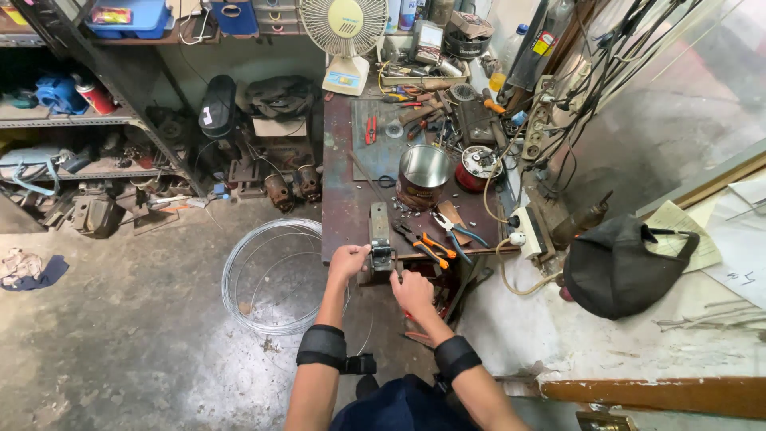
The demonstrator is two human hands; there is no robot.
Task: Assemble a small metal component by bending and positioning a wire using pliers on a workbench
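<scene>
my right hand (412, 289) sits nearest me, fingers curled shut just right of the small bench vise (381, 239), apparently pinching thin wire, though that is too fine to see. my left hand (348, 259) is fisted around the vise's left side. the vise is bolted at the near edge of the workbench (339, 207). behind it stands a metal can (423, 174); right of it lie orange-handled pliers (424, 245); left of it, on the floor, a wire coil (271, 275). best to brace the vise firmly and pull straight.
</scene>
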